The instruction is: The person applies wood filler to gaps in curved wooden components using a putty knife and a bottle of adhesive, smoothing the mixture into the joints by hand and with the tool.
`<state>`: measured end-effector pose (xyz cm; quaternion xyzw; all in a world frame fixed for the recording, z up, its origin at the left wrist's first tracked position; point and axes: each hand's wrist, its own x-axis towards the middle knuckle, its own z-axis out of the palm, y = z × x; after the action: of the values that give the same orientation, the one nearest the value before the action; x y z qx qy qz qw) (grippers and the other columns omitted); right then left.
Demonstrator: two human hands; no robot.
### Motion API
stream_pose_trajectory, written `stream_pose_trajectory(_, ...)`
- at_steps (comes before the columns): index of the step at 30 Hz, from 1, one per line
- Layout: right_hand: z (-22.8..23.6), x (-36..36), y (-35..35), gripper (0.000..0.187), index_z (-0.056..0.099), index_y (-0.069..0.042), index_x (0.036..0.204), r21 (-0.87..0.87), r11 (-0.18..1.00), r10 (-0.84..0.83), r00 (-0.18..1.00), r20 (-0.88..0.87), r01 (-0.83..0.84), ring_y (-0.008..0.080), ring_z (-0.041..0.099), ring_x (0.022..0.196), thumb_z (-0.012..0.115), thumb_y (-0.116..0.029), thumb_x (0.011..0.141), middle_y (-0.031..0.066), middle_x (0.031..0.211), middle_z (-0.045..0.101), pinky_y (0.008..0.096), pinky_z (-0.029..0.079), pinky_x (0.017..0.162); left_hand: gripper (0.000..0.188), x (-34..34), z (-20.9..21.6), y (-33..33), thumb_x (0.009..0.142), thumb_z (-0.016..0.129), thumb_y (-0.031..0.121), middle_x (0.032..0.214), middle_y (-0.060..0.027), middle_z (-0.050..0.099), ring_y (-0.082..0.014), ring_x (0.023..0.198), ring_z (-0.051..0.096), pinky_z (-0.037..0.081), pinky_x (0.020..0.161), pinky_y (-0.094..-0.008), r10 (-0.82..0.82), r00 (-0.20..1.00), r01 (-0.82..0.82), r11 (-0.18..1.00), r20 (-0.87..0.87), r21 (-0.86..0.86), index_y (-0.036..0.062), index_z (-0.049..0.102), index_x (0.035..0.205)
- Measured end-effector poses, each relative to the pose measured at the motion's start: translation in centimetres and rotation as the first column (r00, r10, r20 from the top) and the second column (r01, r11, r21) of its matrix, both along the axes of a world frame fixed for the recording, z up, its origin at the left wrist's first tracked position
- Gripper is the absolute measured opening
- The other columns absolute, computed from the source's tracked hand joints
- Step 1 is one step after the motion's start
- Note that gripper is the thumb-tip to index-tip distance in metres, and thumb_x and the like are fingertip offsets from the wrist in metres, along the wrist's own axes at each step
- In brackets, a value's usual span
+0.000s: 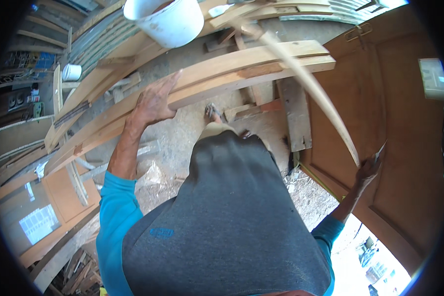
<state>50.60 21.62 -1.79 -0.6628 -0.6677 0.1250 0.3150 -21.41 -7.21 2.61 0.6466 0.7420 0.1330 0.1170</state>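
Observation:
A long wooden beam [207, 79] with a groove along it slants across in front of me. On its left half rests my left hand [155, 101], its fingers stretched over the top and its thumb spread toward the near side. Out at the right, my right hand [367, 170] is closed round the lower end of a long, thin, pale wooden strip [313, 86]. That strip looks bowed and rises over the beam's right end, where its far end is blurred. A small pointed pale thing [381, 149] shows beside the right fingers; its kind is unclear.
A white bucket [175, 24] stands beyond the beam, and a smaller white tub [72, 72] at the left. A large brown panelled door [340, 118] stands at the right. Wood offcuts [256, 108] lie near my feet. Another panel [66, 195] is at the lower left.

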Motion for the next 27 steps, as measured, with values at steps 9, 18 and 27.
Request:
stream_pose_trajectory(9, 0.6, -8.9, 8.4, 0.046, 0.064, 0.000, 0.130, 0.139, 0.958, -0.254, 0.967, 0.001, 0.251, 0.0413, 0.071, 0.093, 0.056, -0.042, 0.113, 0.0235, 0.103, 0.072, 0.0522, 0.054, 0.082, 0.092, 0.3, -0.1, -0.3, 0.065, 0.082, 0.011, 0.154, -0.0267, 0.059, -0.0412, 0.145, 0.057, 0.048, 0.123, -0.0470, 0.013, 1.000, -0.014, 0.996, -0.012, -0.091, 0.0020, 0.058, 0.153)
stream_pose_trajectory(18, 4.4, -30.9, 21.3, 0.043, 0.062, -0.004, 0.128, 0.319, 0.948, 0.016, 1.000, 0.019, -0.021, 0.0495, 0.071, 0.113, 0.053, -0.043, 0.112, 0.0260, 0.124, 0.074, 0.0580, 0.055, 0.092, 0.093, 0.8, -0.4, -0.4, 0.064, 0.083, 0.009, 0.155, -0.0270, 0.059, -0.0431, 0.144, 0.057, 0.051, 0.118, -0.0497, 0.040, 0.999, -0.040, 0.996, -0.009, -0.077, 0.0036, 0.058, 0.154)
stream_pose_trajectory(27, 2.7, -46.9, 29.9, 0.047, 0.056, 0.002, 0.126, 0.124, 0.979, 0.147, 0.981, 0.127, -0.163, 0.0557, 0.070, 0.109, 0.047, -0.042, 0.114, 0.0357, 0.113, 0.072, 0.0626, 0.054, 0.090, 0.094, 1.2, -0.2, -0.5, 0.071, 0.085, 0.009, 0.160, -0.0239, 0.055, -0.0406, 0.148, 0.053, 0.046, 0.120, -0.0518, 0.086, 0.996, -0.086, 0.988, -0.004, -0.132, 0.0097, 0.054, 0.159)
